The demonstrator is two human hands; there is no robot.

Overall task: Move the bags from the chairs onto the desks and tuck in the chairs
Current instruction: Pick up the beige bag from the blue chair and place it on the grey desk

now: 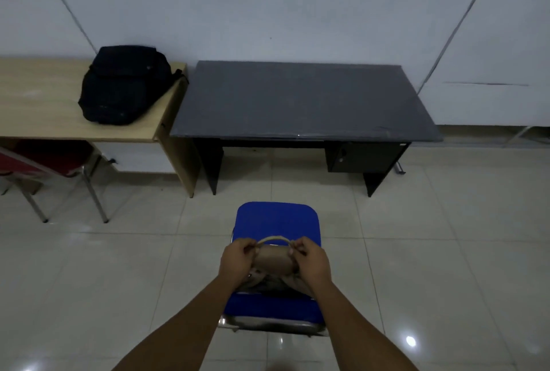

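Observation:
A small tan bag (273, 260) with a pale loop handle sits over the seat of a blue chair (276, 222) in the lower middle of the view. My left hand (236, 260) grips its left end and my right hand (311, 259) grips its right end. The chair stands on the floor in front of a black desk (300, 100), with a gap between them. A black backpack (125, 85) lies on a light wooden desk (38, 109) at the left. A red chair (50, 159) is pushed partly under that wooden desk.
The two desks stand side by side against a white wall. The black desk has a small cabinet (366, 156) under its right side. Glossy pale floor tiles (446, 251) surround the blue chair.

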